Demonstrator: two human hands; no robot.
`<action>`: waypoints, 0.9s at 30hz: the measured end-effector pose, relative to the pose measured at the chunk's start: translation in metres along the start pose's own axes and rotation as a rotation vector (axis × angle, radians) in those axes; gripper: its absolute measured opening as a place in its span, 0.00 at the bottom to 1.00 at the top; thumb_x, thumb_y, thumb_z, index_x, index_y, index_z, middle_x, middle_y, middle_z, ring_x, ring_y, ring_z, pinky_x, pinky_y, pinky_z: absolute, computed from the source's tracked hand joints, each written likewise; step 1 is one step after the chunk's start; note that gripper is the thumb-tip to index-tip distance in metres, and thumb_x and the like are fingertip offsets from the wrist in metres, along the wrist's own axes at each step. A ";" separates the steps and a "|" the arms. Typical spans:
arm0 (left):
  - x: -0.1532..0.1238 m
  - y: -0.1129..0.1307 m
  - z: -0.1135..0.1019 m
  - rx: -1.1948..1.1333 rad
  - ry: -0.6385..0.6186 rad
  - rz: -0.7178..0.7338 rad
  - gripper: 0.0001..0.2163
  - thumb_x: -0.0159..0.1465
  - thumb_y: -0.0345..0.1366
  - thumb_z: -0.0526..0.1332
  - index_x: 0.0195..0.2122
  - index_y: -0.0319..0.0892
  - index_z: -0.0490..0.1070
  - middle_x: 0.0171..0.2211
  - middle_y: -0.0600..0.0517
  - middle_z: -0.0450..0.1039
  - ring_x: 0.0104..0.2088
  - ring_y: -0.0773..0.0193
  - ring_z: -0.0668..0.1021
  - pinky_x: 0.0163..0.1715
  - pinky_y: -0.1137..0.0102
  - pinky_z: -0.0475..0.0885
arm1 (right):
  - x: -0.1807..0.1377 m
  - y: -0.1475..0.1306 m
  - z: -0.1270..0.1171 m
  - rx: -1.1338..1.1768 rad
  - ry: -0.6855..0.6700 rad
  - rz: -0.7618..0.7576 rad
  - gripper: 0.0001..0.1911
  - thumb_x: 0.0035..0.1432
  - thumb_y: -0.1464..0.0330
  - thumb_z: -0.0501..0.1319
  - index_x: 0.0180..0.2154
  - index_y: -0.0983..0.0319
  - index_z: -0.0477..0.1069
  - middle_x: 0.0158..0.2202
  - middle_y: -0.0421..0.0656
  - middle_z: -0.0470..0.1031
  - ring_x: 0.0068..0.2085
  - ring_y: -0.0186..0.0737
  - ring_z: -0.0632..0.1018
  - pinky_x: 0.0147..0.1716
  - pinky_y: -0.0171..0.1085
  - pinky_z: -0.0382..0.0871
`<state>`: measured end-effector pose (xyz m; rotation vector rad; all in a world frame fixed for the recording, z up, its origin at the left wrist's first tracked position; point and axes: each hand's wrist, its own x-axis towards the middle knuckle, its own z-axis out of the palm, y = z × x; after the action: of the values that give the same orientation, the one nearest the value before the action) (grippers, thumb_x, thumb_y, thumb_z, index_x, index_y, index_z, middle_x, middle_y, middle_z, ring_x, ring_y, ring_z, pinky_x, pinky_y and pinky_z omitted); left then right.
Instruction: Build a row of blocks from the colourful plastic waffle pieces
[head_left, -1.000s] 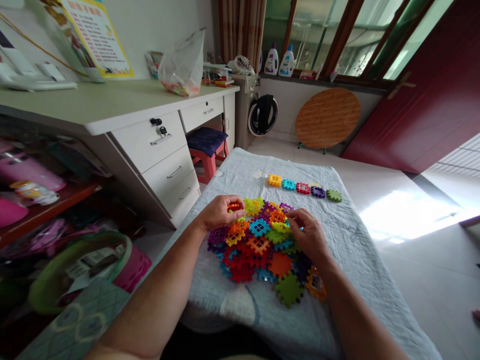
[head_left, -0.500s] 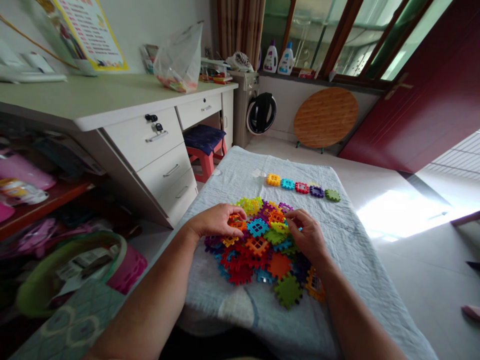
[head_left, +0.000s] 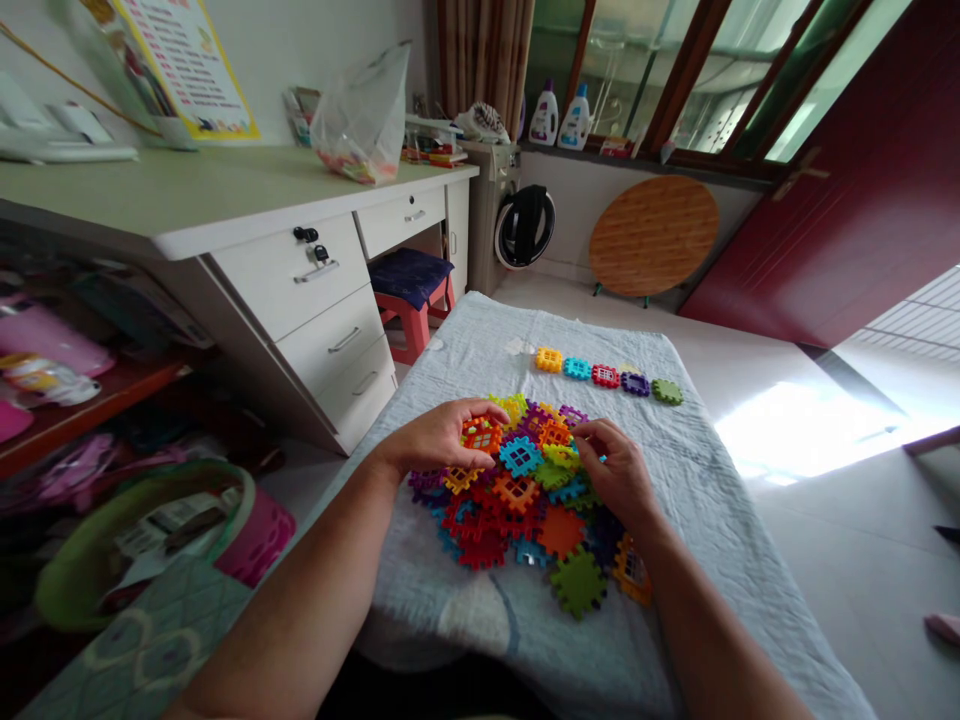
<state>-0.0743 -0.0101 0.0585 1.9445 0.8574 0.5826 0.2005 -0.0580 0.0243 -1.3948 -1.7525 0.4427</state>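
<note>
My left hand point(head_left: 442, 436) curves its thumb and fingers around an orange window-pattern building tile point(head_left: 481, 434), gripping it at the left of a heap of plastic tiles. Fingers bent and slightly apart, my right hand point(head_left: 613, 462) rests at the heap's right side and holds nothing that I can see. Its fingertips are close to another orange window tile point(head_left: 555, 433) and a yellow tile point(head_left: 561, 456). Between the hands lies a light blue window tile point(head_left: 520, 457). Red tiles point(head_left: 481, 552) and a solid green tile point(head_left: 578, 582) lie at the near side.
Beyond the heap, a spaced row runs across the cloth-covered table point(head_left: 720, 520): yellow point(head_left: 549, 360), blue point(head_left: 577, 369), red point(head_left: 605, 376), purple point(head_left: 635, 384) and green point(head_left: 667, 392) tiles. A desk point(head_left: 247, 190) and a red stool point(head_left: 416, 325) stand to the left.
My left hand has moved slightly up and its fingers now frame the orange window tile, which shows more fully. My right hand has hardly moved. The row of tiles stays as it was.
</note>
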 end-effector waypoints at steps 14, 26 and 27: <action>0.021 -0.056 -0.017 0.491 0.613 -0.163 0.18 0.63 0.39 0.51 0.52 0.41 0.69 0.50 0.43 0.65 0.53 0.51 0.68 0.58 0.57 0.60 | -0.001 0.003 0.002 -0.010 -0.003 -0.048 0.06 0.59 0.67 0.57 0.33 0.60 0.72 0.30 0.41 0.71 0.27 0.34 0.70 0.29 0.35 0.65; 0.030 -0.084 -0.017 0.716 0.365 -0.234 0.31 0.54 0.43 0.63 0.59 0.40 0.62 0.53 0.41 0.68 0.53 0.48 0.71 0.56 0.57 0.62 | -0.002 0.003 0.001 -0.020 -0.021 -0.044 0.06 0.59 0.69 0.56 0.33 0.60 0.72 0.30 0.41 0.70 0.27 0.34 0.70 0.29 0.35 0.65; 0.028 -0.085 -0.020 0.698 0.368 -0.225 0.32 0.53 0.44 0.64 0.58 0.40 0.63 0.53 0.41 0.69 0.52 0.49 0.72 0.55 0.58 0.63 | -0.002 0.003 0.001 -0.022 -0.021 -0.045 0.06 0.58 0.69 0.56 0.33 0.60 0.72 0.30 0.41 0.71 0.27 0.34 0.70 0.29 0.35 0.65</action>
<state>-0.0982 0.0513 -0.0046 2.3354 1.6600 0.5570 0.2017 -0.0583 0.0211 -1.3675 -1.8072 0.4166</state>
